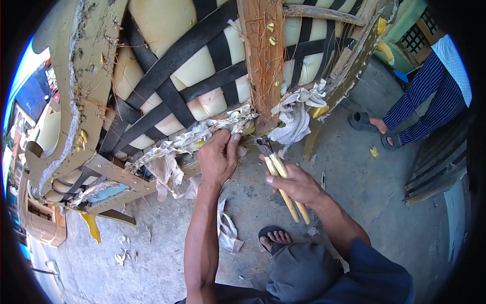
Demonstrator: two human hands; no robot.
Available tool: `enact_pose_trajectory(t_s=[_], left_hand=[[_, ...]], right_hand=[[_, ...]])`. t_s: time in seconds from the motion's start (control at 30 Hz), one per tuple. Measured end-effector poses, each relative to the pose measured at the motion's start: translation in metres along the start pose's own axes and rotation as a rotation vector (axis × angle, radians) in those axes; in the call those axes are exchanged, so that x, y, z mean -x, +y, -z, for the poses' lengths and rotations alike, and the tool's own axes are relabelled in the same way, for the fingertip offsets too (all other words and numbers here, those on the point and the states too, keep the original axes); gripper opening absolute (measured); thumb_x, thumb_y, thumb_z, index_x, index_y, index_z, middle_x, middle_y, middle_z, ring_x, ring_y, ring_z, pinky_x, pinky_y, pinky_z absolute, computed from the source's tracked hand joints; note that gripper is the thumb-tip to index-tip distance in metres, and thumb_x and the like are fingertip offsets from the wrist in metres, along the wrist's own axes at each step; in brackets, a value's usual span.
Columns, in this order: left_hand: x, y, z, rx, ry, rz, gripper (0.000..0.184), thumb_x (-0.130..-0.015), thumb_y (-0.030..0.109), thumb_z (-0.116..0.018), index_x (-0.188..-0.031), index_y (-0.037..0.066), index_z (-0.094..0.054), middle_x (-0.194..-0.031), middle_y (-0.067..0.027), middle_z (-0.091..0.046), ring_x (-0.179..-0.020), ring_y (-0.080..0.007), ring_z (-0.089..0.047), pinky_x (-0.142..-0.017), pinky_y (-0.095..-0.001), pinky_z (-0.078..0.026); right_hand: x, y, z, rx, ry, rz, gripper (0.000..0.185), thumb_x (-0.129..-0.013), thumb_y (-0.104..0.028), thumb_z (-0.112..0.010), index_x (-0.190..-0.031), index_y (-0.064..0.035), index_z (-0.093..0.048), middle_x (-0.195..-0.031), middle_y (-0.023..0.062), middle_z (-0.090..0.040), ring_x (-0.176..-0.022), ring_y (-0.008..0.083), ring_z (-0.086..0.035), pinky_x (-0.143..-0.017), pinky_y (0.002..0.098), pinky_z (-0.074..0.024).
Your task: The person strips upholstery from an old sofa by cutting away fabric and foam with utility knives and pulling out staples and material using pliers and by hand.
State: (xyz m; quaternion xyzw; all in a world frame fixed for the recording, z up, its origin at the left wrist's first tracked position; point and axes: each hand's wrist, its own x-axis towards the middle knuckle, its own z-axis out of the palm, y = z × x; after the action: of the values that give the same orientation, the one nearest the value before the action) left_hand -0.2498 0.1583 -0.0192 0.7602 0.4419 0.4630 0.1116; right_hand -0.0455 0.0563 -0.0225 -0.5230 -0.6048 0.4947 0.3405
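My left hand (221,156) is closed on the torn white fabric (187,133) along the lower wooden rail of an upturned furniture frame (261,55). Pliers with yellow handles (286,192) are in my right hand (298,185), fingers wrapped round them. Their dark jaws point up toward the rail, just right of my left hand and apart from it. Black woven straps (172,66) cross over cream foam behind the wooden slats. A loose bunch of whitish cloth (292,124) hangs from the rail right of the centre post.
Another person in striped trousers and sandals (420,101) stands at the right. Near them is a dark slatted wooden piece (439,164). Cloth scraps (229,228) and a thin tool (323,179) lie on the concrete floor (167,253). My sandalled foot (276,236) is below the pliers.
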Motion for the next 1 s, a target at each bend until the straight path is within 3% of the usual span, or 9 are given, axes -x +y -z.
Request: enact_pose_trajectory(t_s=[0.07,0.27,0.4,0.57,0.67,0.73,0.77,0.87,1.0], left_hand=[[0.000,-0.003,0.001,0.003,0.000,-0.005,0.031,-0.098,0.025,-0.062,-0.079,0.002,-0.053,-0.071,-0.0153,-0.055,-0.065,-0.0376,-0.057,-0.060,-0.0432,-0.044],[0.001,-0.006,-0.001,0.105,0.012,-0.006,0.033,-0.098,0.027,-0.061,-0.078,0.003,-0.053,-0.070,-0.0163,-0.056,-0.065,-0.0386,-0.058,-0.060,-0.0453,-0.044],[0.002,-0.006,-0.001,0.149,0.031,-0.007,0.032,-0.098,0.026,-0.061,-0.078,0.002,-0.053,-0.070,-0.0164,-0.056,-0.066,-0.0388,-0.058,-0.060,-0.0458,-0.044],[0.003,-0.004,-0.002,0.162,0.046,0.003,0.032,-0.098,0.026,-0.061,-0.079,0.001,-0.053,-0.071,-0.0163,-0.056,-0.067,-0.0386,-0.058,-0.062,-0.0456,-0.044],[0.005,-0.003,0.000,0.155,0.022,0.008,0.032,-0.098,0.026,-0.061,-0.079,0.002,-0.054,-0.072,-0.0164,-0.056,-0.068,-0.0386,-0.058,-0.062,-0.0455,-0.045],[0.002,-0.004,0.000,0.160,0.019,0.016,0.032,-0.098,0.026,-0.061,-0.079,0.002,-0.054,-0.072,-0.0164,-0.056,-0.069,-0.0387,-0.059,-0.063,-0.0456,-0.045],[0.002,-0.004,0.001,0.153,0.014,0.012,0.032,-0.098,0.027,-0.061,-0.079,0.002,-0.054,-0.072,-0.0163,-0.057,-0.069,-0.0390,-0.059,-0.063,-0.0460,-0.045],[0.001,-0.006,-0.001,0.143,-0.004,0.010,0.031,-0.098,0.028,-0.061,-0.080,0.004,-0.055,-0.073,-0.0163,-0.059,-0.070,-0.0398,-0.060,-0.063,-0.0466,-0.045],[-0.003,-0.012,0.005,0.146,-0.080,0.038,0.032,-0.098,0.031,-0.061,-0.081,0.004,-0.056,-0.073,-0.0170,-0.062,-0.071,-0.0406,-0.061,-0.062,-0.0468,-0.046]], right_hand=[[-0.019,-0.026,0.009,-0.183,-0.106,-0.080,0.052,-0.102,-0.023,-0.057,-0.146,-0.0008,-0.040,-0.118,0.0107,-0.058,-0.109,0.0206,-0.060,-0.091,0.0374,-0.0544],[-0.039,-0.058,0.013,-0.390,-0.068,-0.242,0.043,-0.102,-0.032,-0.056,-0.130,0.0000,-0.049,-0.126,0.0168,-0.056,-0.124,0.0315,-0.056,-0.098,0.0539,-0.0505],[-0.038,-0.059,0.007,-0.419,-0.036,-0.297,0.040,-0.102,-0.036,-0.056,-0.126,-0.0033,-0.052,-0.121,0.0135,-0.055,-0.112,0.0259,-0.060,-0.085,0.0485,-0.0579],[-0.039,-0.054,0.003,-0.468,-0.006,-0.314,0.035,-0.103,-0.036,-0.056,-0.113,-0.0030,-0.054,-0.084,0.0056,-0.060,-0.072,0.0196,-0.065,-0.066,0.0410,-0.0595],[-0.048,-0.030,0.010,0.048,0.088,-0.286,0.031,-0.099,-0.026,-0.060,-0.111,0.0010,-0.052,-0.071,0.0118,-0.062,-0.056,0.0288,-0.065,-0.059,0.0448,-0.0576],[-0.058,-0.012,0.017,0.859,0.397,0.192,0.019,-0.095,-0.014,-0.061,-0.103,-0.0016,-0.049,-0.077,0.0234,-0.066,-0.061,0.0439,-0.067,-0.058,0.0523,-0.0532],[-0.059,-0.015,0.015,0.878,0.438,0.176,0.029,-0.085,-0.004,-0.065,-0.108,0.0010,-0.048,-0.086,0.0328,-0.065,-0.072,0.0513,-0.065,-0.064,0.0550,-0.0520],[-0.082,0.022,-0.002,0.883,0.677,0.440,0.041,-0.078,0.000,-0.066,-0.115,0.0017,-0.047,-0.086,0.0311,-0.066,-0.075,0.0491,-0.067,-0.066,0.0551,-0.0524],[-0.091,0.033,-0.021,0.834,0.736,0.310,0.042,-0.076,-0.001,-0.066,-0.113,0.0039,-0.046,-0.095,0.0311,-0.064,-0.079,0.0483,-0.067,-0.071,0.0540,-0.0543]])
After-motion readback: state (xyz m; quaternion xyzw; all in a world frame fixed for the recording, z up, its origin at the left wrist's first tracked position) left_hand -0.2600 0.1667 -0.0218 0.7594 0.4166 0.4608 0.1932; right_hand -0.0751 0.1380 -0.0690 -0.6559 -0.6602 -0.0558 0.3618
